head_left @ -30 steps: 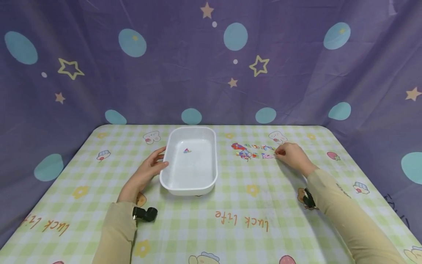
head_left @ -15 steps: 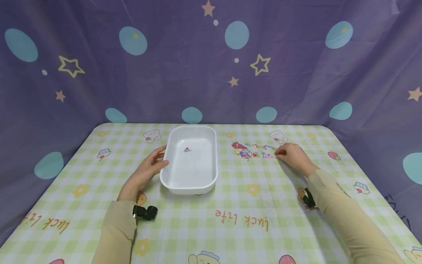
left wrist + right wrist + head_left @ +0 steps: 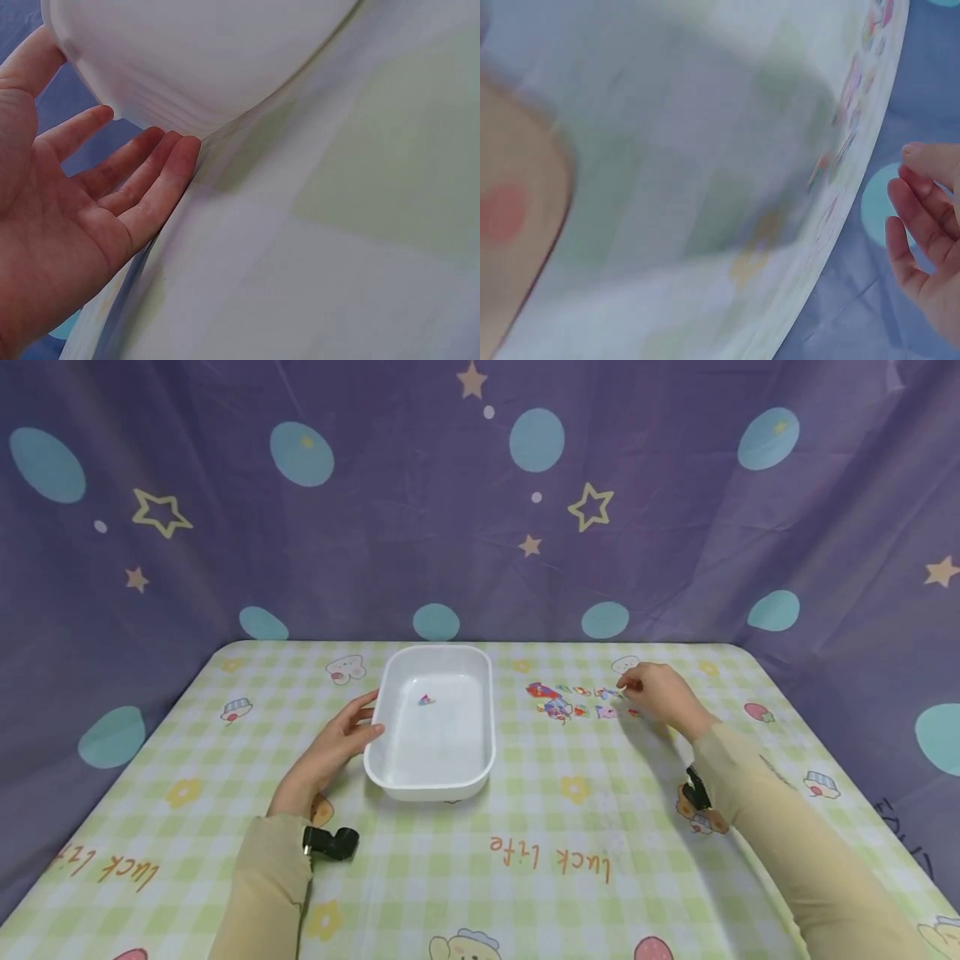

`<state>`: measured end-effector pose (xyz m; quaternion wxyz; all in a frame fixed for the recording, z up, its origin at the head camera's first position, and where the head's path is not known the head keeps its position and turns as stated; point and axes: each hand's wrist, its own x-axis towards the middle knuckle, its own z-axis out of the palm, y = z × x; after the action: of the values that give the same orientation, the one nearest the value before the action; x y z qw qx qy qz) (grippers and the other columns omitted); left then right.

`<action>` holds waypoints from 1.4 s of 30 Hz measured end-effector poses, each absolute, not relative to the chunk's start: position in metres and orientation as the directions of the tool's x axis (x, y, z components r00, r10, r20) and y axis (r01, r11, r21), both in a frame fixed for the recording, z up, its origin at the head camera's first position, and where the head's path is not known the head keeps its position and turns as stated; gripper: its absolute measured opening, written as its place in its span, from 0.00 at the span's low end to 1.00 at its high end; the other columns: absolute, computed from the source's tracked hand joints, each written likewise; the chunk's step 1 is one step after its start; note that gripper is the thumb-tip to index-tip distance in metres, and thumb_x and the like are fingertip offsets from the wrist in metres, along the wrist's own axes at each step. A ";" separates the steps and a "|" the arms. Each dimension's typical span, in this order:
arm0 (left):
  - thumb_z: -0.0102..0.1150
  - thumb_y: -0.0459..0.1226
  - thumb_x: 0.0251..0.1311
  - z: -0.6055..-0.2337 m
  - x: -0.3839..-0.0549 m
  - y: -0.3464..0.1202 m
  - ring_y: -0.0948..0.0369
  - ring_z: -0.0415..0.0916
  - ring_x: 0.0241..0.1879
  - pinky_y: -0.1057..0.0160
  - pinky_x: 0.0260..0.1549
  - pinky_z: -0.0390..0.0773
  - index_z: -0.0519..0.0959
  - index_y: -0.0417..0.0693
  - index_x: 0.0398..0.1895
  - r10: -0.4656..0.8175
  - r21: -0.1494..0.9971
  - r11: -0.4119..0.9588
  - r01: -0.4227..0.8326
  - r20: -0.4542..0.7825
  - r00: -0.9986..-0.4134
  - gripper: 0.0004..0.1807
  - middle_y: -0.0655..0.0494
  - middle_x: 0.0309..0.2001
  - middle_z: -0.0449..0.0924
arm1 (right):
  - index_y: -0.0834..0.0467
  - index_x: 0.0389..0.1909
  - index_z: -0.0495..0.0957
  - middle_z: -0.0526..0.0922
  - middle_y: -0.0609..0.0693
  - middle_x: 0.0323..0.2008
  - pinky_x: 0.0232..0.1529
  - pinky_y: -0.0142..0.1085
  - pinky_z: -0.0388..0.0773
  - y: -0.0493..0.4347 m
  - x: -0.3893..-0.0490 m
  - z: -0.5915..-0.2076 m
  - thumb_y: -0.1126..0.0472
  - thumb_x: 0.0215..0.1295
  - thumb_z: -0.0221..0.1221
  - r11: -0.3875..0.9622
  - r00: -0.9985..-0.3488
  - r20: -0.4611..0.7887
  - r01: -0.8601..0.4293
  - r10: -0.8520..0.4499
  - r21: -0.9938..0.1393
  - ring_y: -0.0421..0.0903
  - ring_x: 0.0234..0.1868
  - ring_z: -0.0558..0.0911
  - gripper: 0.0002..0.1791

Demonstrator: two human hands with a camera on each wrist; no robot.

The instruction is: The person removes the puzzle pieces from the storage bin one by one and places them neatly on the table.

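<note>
A white rectangular tray (image 3: 430, 752) stands left of the middle of the table, with one small colourful sticker-like piece (image 3: 426, 700) lying inside. My left hand (image 3: 333, 752) holds the tray's left side, thumb at the rim and fingertips against the outer wall (image 3: 165, 97). Right of the tray lie several small flat cut-out pieces (image 3: 557, 710) in loose rows, among them a red one (image 3: 542, 691) and a pink one (image 3: 606, 712). My right hand (image 3: 663, 693) hovers over their right end, thumb and index fingertips close together. Whether a thin piece sits between them cannot be made out.
A green-and-white checked cloth with printed cartoons (image 3: 555, 902) covers the table. Behind it hangs a purple curtain (image 3: 420, 543) with stars and dots. Small black cameras are strapped at the left wrist (image 3: 330, 843) and right wrist (image 3: 697, 789).
My right hand has risen from the table and shifted slightly back and left, uncovering a small reddish piece at the right end of the row. The left hand and tray stay put.
</note>
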<state>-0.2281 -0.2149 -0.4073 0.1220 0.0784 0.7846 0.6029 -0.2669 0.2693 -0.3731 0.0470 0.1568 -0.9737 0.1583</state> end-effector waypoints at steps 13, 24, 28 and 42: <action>0.53 0.42 0.61 -0.407 -0.229 -0.215 0.49 0.63 0.57 0.59 0.49 0.72 0.49 0.58 0.71 0.268 0.960 0.279 -0.026 -0.103 -0.958 0.37 0.42 0.64 0.57 | 0.58 0.38 0.81 0.79 0.50 0.28 0.31 0.39 0.71 0.197 -0.279 -0.358 0.59 0.60 0.57 0.873 -0.937 0.176 -0.345 -0.301 -0.345 0.45 0.28 0.75 0.10; 0.53 0.41 0.61 -0.405 -0.228 -0.215 0.50 0.64 0.56 0.63 0.45 0.74 0.49 0.55 0.71 0.275 0.967 0.253 -0.008 -0.080 -0.958 0.36 0.39 0.63 0.57 | 0.57 0.38 0.81 0.76 0.48 0.25 0.30 0.36 0.70 0.122 -0.288 -0.348 0.58 0.60 0.57 0.811 -0.899 0.236 -0.436 -0.369 -0.389 0.42 0.24 0.73 0.10; 0.53 0.40 0.61 -0.407 -0.227 -0.216 0.52 0.65 0.55 0.63 0.46 0.73 0.50 0.55 0.70 0.272 0.967 0.253 -0.014 -0.085 -0.958 0.36 0.40 0.63 0.58 | 0.55 0.37 0.82 0.76 0.47 0.26 0.31 0.35 0.70 0.098 -0.288 -0.345 0.58 0.58 0.58 0.798 -0.876 0.264 -0.478 -0.403 -0.368 0.42 0.27 0.73 0.08; 0.54 0.41 0.61 -0.409 -0.226 -0.216 0.48 0.62 0.58 0.53 0.52 0.70 0.51 0.59 0.70 0.261 0.964 0.266 -0.014 -0.086 -0.961 0.35 0.42 0.63 0.58 | 0.53 0.39 0.81 0.80 0.47 0.33 0.37 0.33 0.74 0.032 -0.289 -0.353 0.57 0.58 0.59 0.748 -0.795 0.205 -0.606 -0.571 -0.270 0.41 0.36 0.77 0.09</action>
<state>-0.2258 -0.2165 -0.4090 0.1148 0.0784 0.7872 0.6008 -0.2892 0.0322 -0.3534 0.0547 0.3152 -0.9333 0.1631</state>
